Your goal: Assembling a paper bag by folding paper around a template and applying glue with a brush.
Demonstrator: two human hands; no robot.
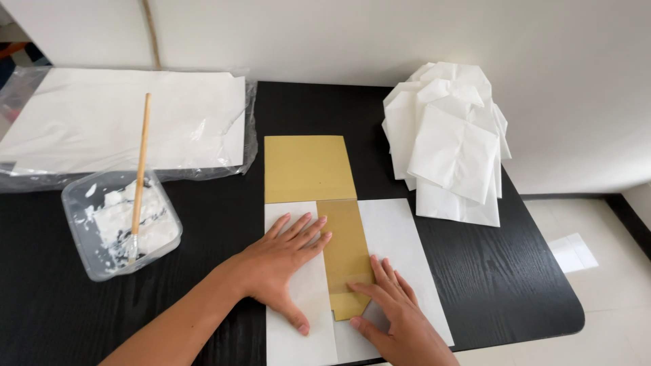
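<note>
Both hands lay flat and open: left hand (285, 261) pressed the white paper sheet (400, 251), right hand (393, 315) held the tan cardboard template (344, 247), gripping nothing, mid-fold on the black worktop (203, 224).

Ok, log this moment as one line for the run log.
left hand: flat on white paper sheet | right hand: pressing folded flap beside brown cardboard template | brush in paste tub | finished stack far right

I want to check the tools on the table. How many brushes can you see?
1. The brush leans in the clear plastic tub of white paste, left of the left hand. More could be hidden out of view.
</note>
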